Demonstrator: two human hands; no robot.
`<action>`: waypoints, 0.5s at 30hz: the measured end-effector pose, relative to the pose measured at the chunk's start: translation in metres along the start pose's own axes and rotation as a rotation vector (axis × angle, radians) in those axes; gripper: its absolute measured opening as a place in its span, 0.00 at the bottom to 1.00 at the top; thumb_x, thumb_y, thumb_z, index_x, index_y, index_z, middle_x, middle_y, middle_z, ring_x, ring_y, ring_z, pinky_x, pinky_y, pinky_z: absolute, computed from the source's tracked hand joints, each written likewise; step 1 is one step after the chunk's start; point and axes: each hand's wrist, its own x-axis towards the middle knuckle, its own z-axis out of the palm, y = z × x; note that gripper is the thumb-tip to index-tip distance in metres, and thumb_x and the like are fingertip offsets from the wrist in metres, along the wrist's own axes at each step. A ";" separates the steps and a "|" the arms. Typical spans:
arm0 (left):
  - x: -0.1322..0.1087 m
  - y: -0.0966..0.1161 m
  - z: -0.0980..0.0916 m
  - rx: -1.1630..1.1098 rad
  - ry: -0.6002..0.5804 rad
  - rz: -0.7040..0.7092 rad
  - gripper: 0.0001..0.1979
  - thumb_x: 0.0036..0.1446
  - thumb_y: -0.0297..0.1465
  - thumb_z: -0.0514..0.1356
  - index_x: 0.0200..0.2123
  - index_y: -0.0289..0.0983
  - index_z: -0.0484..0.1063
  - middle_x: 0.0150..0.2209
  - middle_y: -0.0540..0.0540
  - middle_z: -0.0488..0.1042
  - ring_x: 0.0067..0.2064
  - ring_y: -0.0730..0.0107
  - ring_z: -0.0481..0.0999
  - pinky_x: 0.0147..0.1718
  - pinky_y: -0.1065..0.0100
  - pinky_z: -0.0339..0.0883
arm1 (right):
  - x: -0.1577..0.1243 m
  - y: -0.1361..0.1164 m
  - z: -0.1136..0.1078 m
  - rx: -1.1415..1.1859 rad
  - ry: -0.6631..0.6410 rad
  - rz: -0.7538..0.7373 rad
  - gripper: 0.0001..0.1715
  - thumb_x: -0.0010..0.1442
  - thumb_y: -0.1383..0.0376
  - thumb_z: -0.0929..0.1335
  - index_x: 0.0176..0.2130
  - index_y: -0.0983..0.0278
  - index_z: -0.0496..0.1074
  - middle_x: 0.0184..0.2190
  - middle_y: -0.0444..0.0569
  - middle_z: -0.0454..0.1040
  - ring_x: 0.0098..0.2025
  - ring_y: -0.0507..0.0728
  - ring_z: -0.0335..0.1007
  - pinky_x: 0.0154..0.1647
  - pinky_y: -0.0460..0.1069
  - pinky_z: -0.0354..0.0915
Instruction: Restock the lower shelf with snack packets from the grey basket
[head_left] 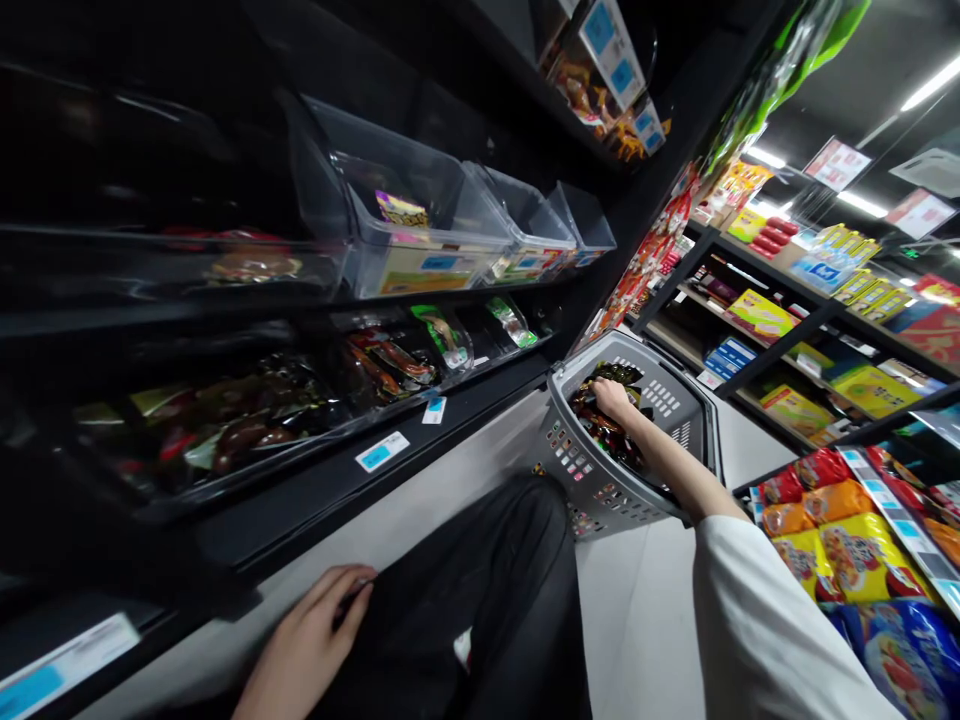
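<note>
My right hand [611,397] reaches into a grey plastic shopping basket [600,487] on the floor, its fingers closed on shiny dark food packets [619,375]; which packet they grip cannot be made out. More dark packets lie beneath it in the basket. Low on the left, my left hand [311,640] rests by my dark trouser leg [480,570]. Its fingers are loosely bent, with the thumb apart and nothing visible between them. The lowest shelf beside me holds clear trays of vacuum-packed food [390,360].
Clear plastic bins [427,240] line the shelf above, one with a yellow and purple packet [403,210]. Price tags [382,452] edge the black shelf. Beyond the basket stands a rack of boxed goods [765,315]. Colourful snack bags [862,550] fill a display at right.
</note>
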 end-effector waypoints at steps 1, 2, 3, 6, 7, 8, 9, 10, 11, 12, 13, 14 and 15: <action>0.000 0.000 0.001 0.004 -0.010 0.004 0.15 0.61 0.45 0.55 0.38 0.42 0.76 0.43 0.45 0.81 0.41 0.59 0.83 0.38 0.66 0.79 | -0.002 0.001 -0.001 -0.005 0.006 0.011 0.25 0.68 0.73 0.56 0.60 0.69 0.66 0.59 0.64 0.67 0.57 0.61 0.67 0.55 0.50 0.62; 0.000 0.001 0.001 0.008 -0.017 0.006 0.16 0.61 0.44 0.55 0.39 0.42 0.77 0.43 0.45 0.81 0.42 0.59 0.82 0.39 0.66 0.79 | -0.004 0.001 -0.003 -0.009 0.013 0.022 0.25 0.69 0.73 0.55 0.61 0.67 0.66 0.59 0.64 0.66 0.57 0.61 0.68 0.55 0.50 0.62; 0.000 0.002 0.002 0.014 -0.024 0.008 0.16 0.62 0.44 0.54 0.39 0.42 0.77 0.43 0.45 0.80 0.43 0.59 0.82 0.41 0.65 0.78 | -0.006 0.001 -0.005 -0.015 0.020 0.029 0.26 0.69 0.72 0.55 0.62 0.66 0.65 0.59 0.63 0.67 0.57 0.60 0.68 0.54 0.50 0.62; -0.001 0.008 0.002 0.038 -0.044 -0.009 0.16 0.65 0.42 0.52 0.41 0.43 0.77 0.45 0.46 0.80 0.44 0.60 0.81 0.46 0.65 0.76 | -0.015 -0.004 -0.016 -0.037 0.035 0.020 0.23 0.70 0.70 0.57 0.58 0.65 0.70 0.54 0.62 0.72 0.53 0.60 0.72 0.52 0.50 0.62; -0.002 0.012 0.002 0.043 -0.050 -0.019 0.16 0.65 0.41 0.51 0.42 0.43 0.77 0.45 0.46 0.79 0.44 0.61 0.81 0.47 0.64 0.75 | -0.018 -0.005 -0.021 -0.047 0.045 0.006 0.21 0.69 0.70 0.58 0.56 0.65 0.72 0.53 0.62 0.74 0.52 0.60 0.72 0.50 0.50 0.62; -0.003 0.016 0.001 0.045 -0.052 -0.033 0.15 0.66 0.39 0.51 0.42 0.44 0.77 0.45 0.46 0.79 0.44 0.61 0.81 0.48 0.64 0.74 | -0.022 -0.006 -0.026 -0.058 0.058 -0.012 0.20 0.69 0.70 0.59 0.54 0.65 0.73 0.52 0.62 0.74 0.51 0.60 0.73 0.49 0.50 0.62; -0.003 0.021 0.000 0.042 -0.057 -0.038 0.15 0.66 0.38 0.51 0.42 0.44 0.77 0.46 0.46 0.79 0.44 0.61 0.81 0.49 0.64 0.73 | -0.024 -0.005 -0.031 -0.069 0.075 -0.029 0.19 0.68 0.70 0.60 0.52 0.65 0.74 0.51 0.63 0.75 0.50 0.61 0.73 0.47 0.50 0.62; -0.004 0.025 -0.001 0.040 -0.050 -0.049 0.15 0.66 0.37 0.51 0.42 0.43 0.78 0.46 0.46 0.79 0.44 0.61 0.80 0.49 0.64 0.73 | -0.026 -0.003 -0.036 -0.076 0.100 -0.041 0.19 0.67 0.71 0.60 0.52 0.65 0.75 0.51 0.64 0.75 0.49 0.61 0.73 0.45 0.51 0.63; -0.004 0.029 -0.002 0.035 -0.041 -0.059 0.15 0.66 0.35 0.51 0.42 0.43 0.78 0.46 0.45 0.79 0.44 0.61 0.80 0.49 0.64 0.73 | -0.026 0.001 -0.041 -0.084 0.123 -0.050 0.18 0.66 0.71 0.61 0.51 0.67 0.75 0.50 0.65 0.76 0.48 0.62 0.74 0.43 0.51 0.62; -0.004 0.032 -0.003 0.021 -0.044 -0.060 0.14 0.65 0.34 0.52 0.42 0.43 0.78 0.46 0.45 0.79 0.45 0.61 0.80 0.49 0.64 0.72 | -0.024 0.007 -0.047 -0.083 0.165 -0.045 0.17 0.66 0.71 0.62 0.50 0.67 0.75 0.48 0.65 0.76 0.47 0.62 0.74 0.41 0.51 0.62; -0.004 0.035 -0.004 0.005 -0.046 -0.059 0.14 0.65 0.33 0.53 0.43 0.43 0.79 0.46 0.45 0.79 0.45 0.61 0.79 0.49 0.64 0.72 | -0.021 0.013 -0.053 -0.033 0.265 -0.017 0.15 0.65 0.70 0.63 0.47 0.65 0.76 0.45 0.62 0.77 0.44 0.61 0.74 0.37 0.51 0.61; -0.004 0.037 -0.006 -0.010 -0.044 -0.058 0.13 0.65 0.32 0.53 0.43 0.43 0.79 0.45 0.45 0.79 0.45 0.61 0.79 0.48 0.64 0.72 | -0.018 0.019 -0.061 0.013 0.367 -0.012 0.13 0.63 0.69 0.65 0.45 0.64 0.77 0.43 0.60 0.78 0.41 0.60 0.73 0.35 0.50 0.59; -0.004 0.037 -0.007 -0.019 -0.039 -0.061 0.13 0.64 0.32 0.54 0.43 0.43 0.79 0.45 0.45 0.79 0.45 0.61 0.79 0.47 0.64 0.72 | -0.015 0.025 -0.069 0.065 0.481 -0.030 0.11 0.62 0.68 0.67 0.44 0.63 0.77 0.41 0.59 0.78 0.40 0.59 0.72 0.34 0.51 0.58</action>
